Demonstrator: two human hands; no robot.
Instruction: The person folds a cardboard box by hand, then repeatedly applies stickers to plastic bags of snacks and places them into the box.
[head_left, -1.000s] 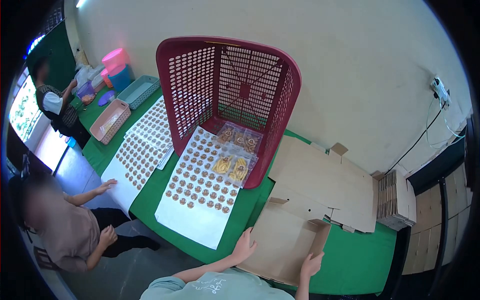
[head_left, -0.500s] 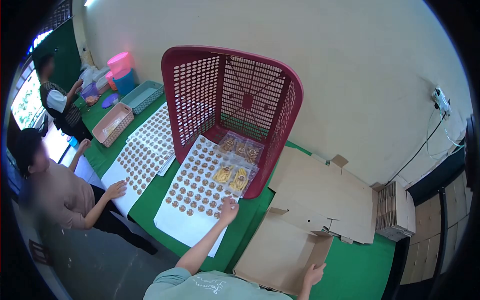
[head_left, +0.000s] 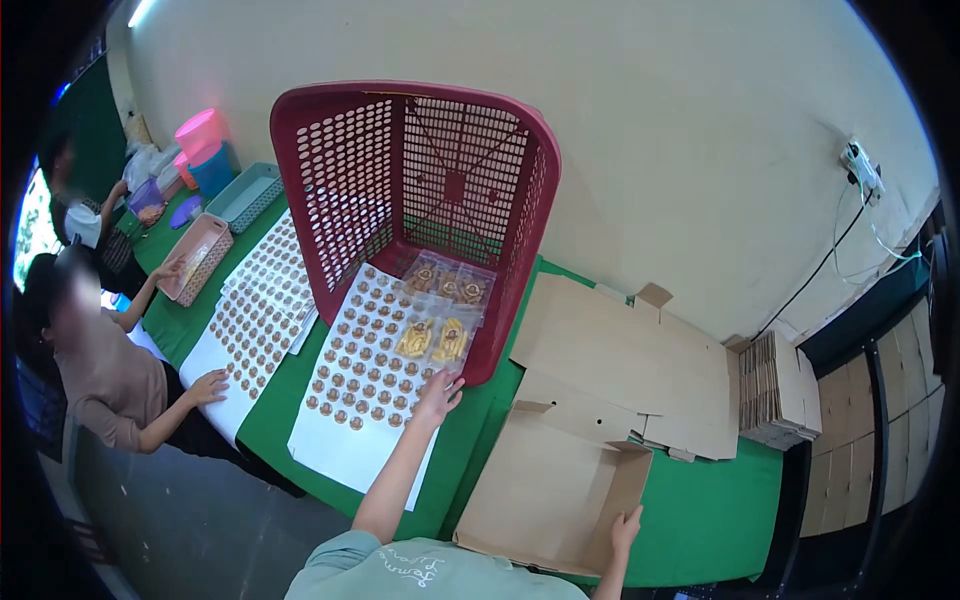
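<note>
My left hand (head_left: 437, 397) lies over the sticker sheet (head_left: 330, 445), by the mouth of the maroon laundry basket (head_left: 285, 180), its fingers stretched out near the lower edge of the clear packets. Two packets with yellow contents (head_left: 450, 342) lie nearest to it, and brown packets (head_left: 460, 285) sit farther inside the basket. The basket rests on its side, with the sheet partly in it. My right hand (head_left: 627, 527) grips the right wall of an open cardboard box (head_left: 535, 480). The inside of the box shows bare cardboard.
Flat cardboard (head_left: 620, 350) lies behind the box, beside a stack of folded cartons (head_left: 780, 390). On the left, a co-worker (head_left: 120, 385) touches more sticker sheets (head_left: 255, 330) and a pink basket (head_left: 205, 250). Another person (head_left: 85, 215) stands farther back. A green cloth (head_left: 710, 520) covers the table.
The view has turned slightly right. My left hand's fingers have straightened by the packets, while my right hand stays on the box. The nearer co-worker's far hand has reached the pink basket.
</note>
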